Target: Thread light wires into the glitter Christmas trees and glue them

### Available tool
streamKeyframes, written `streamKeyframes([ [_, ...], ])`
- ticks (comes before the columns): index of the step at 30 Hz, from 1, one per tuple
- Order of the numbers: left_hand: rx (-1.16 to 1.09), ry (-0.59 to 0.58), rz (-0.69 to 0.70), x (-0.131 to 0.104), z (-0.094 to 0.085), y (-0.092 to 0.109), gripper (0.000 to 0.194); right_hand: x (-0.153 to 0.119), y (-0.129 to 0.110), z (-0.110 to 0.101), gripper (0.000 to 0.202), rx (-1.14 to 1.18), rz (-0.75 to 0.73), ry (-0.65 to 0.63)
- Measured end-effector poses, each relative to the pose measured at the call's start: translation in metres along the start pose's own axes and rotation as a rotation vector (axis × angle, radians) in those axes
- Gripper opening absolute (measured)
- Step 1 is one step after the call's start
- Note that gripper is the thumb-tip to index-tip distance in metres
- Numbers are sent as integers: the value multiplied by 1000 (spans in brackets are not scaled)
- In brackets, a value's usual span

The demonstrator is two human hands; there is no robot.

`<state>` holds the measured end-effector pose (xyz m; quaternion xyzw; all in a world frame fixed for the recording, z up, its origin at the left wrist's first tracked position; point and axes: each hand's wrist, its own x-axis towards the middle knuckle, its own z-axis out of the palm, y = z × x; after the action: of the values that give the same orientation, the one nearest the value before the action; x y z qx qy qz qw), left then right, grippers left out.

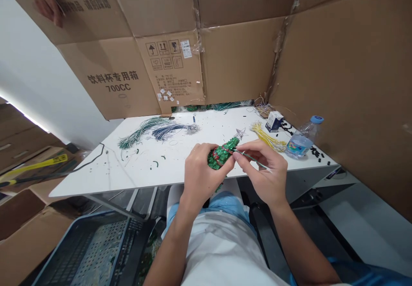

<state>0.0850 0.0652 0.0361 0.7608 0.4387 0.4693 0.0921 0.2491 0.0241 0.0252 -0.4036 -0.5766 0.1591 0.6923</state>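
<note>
My left hand [201,168] is closed around a small green Christmas tree [222,153] with a red garland. The tree tilts up to the right, and a clear star [240,134] sits at its tip. Between the thumb and fingers of my right hand [267,170] is a thin green wire [252,158]. One end of the wire meets the tree's side beside the garland; whether it goes in there is too small to tell. My left fingers and palm hide part of the tree's lower body.
On the white table [174,165] lie green wires [141,132], blue wires [172,130] and yellow wires [268,138]. A water bottle [302,140] and a small box [274,121] stand at right. Cardboard [238,62] walls the back; another person's hand [46,2] grips its top left. A crate [93,247] sits below.
</note>
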Motion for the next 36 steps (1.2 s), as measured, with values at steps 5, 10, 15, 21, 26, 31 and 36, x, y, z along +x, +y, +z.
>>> streamKeyframes([
  [5, -13, 8, -8, 0, 0, 0, 23, -4, 2, 0, 4, 79, 5, 50],
  [10, -1, 8, 9, 0, 1, 0, 22, -2, 4, 1, 5, 75, -21, 41],
  [15, 4, 12, 16, 0, 1, -1, 22, -1, 4, 1, 7, 62, -25, 54],
  [21, 3, 10, 24, -2, 2, 0, 17, 1, 1, 0, 5, 20, 16, -17],
  [26, -8, -4, -5, -2, 1, 0, 22, 1, 1, -3, 10, 67, 53, -3],
  [31, -6, 18, 7, -3, 2, 0, 23, 0, 7, -2, 6, 62, -12, 40],
  [36, -9, 13, 11, -3, 3, 0, 22, 1, 7, -1, 6, 48, 6, 0],
])
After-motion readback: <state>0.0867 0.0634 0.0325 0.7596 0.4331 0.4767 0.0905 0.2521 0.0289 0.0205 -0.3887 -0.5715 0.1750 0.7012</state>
